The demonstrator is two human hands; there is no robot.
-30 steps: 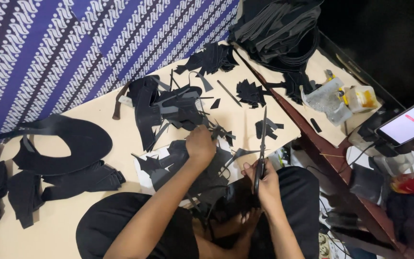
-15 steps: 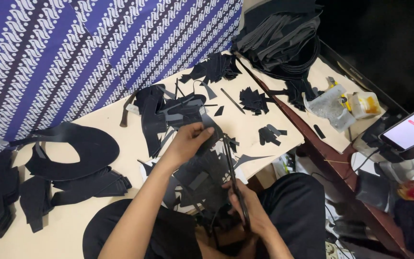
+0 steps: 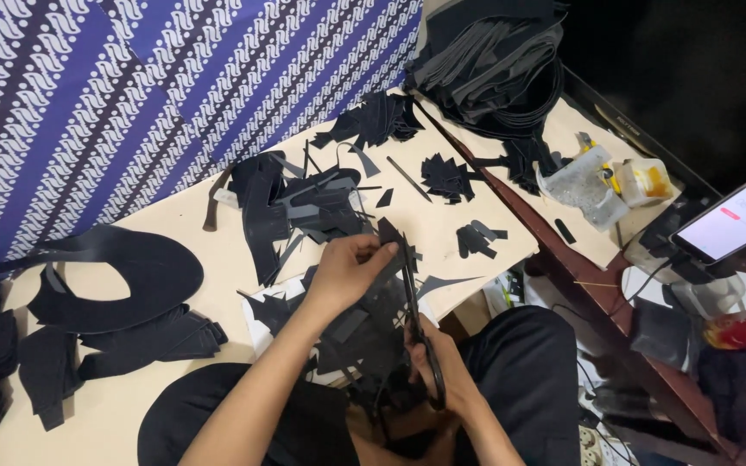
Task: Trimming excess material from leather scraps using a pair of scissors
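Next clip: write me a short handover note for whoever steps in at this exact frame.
Left hand pinches a black piece over the lap.
Right hand grips scissors, blades pointing up at that piece.
Offcuts lie under the hands. Cut shapes sit on the cream board; larger curved pieces lie to the left.
Done: many pieces cut.
Left: the held piece; a dark stack sits at the far end.

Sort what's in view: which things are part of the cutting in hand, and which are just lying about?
In use: scissors in the right hand; black piece pinched by the left hand.

Lying about: black offcuts, large oval cut-out, stacked black sheets, phone, plastic bag.
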